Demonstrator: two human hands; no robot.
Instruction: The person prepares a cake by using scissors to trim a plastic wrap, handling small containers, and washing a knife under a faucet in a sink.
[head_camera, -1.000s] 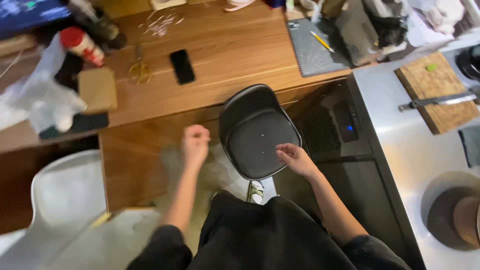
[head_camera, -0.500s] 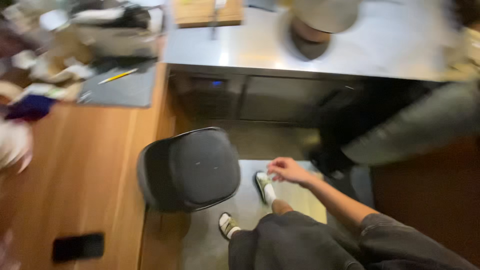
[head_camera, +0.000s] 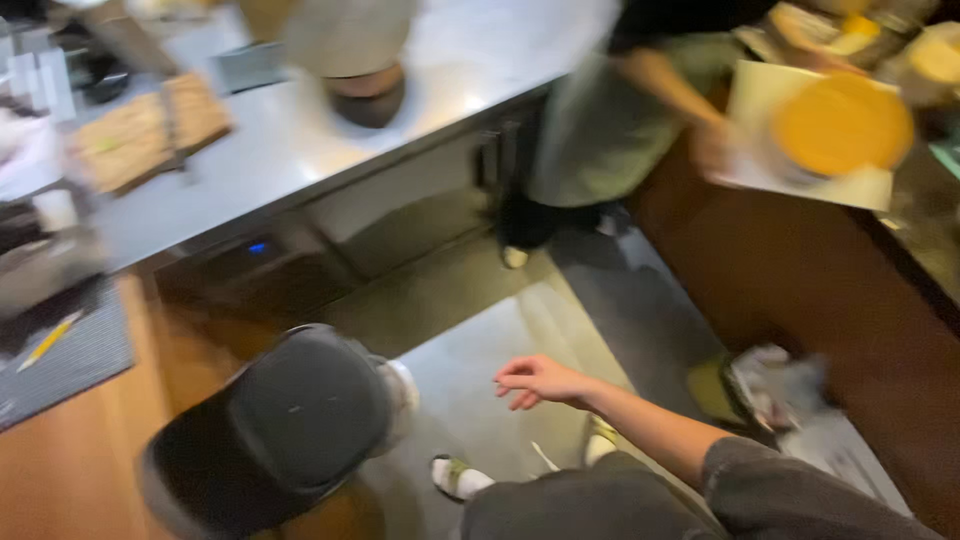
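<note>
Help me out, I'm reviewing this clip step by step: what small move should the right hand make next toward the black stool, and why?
Probably a short reach left and slightly down to get a grip on the seat rim. The right hand hangs open and empty above the floor, apart from the black stool, which stands just to its left. The left hand is out of view.

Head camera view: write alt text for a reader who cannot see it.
The person's right hand hangs open and empty over the floor beside a black stool. Behind runs a steel counter, where another person holds a yellow plate. The picture is blurred.
</note>
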